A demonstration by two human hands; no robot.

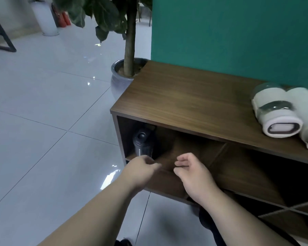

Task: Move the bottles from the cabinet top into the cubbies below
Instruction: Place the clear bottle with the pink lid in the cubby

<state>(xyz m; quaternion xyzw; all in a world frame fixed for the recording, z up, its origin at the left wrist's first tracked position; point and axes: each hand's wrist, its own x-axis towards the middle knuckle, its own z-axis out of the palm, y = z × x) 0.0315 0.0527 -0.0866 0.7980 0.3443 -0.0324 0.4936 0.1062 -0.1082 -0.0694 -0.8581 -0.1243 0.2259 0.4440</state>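
Note:
A dark bottle (143, 142) stands upright in the leftmost upper cubby of the wooden cabinet (181, 96). Two white bottles lie on their sides at the right of the cabinet top: one with a clear band and a dark-rimmed lid (275, 112), the other (307, 112) behind it, cut off by the frame edge. My left hand (140, 169) hovers just in front of the dark bottle's base, fingers loosely curled, holding nothing. My right hand (194, 173) is beside it in front of the same cubby, fingers apart and empty.
A potted tree in a grey glazed pot (121, 80) stands against the cabinet's left end. A teal wall (238, 32) backs the cabinet. More cubbies with diagonal dividers (288, 208) open at the lower right. Glossy tiled floor spreads to the left.

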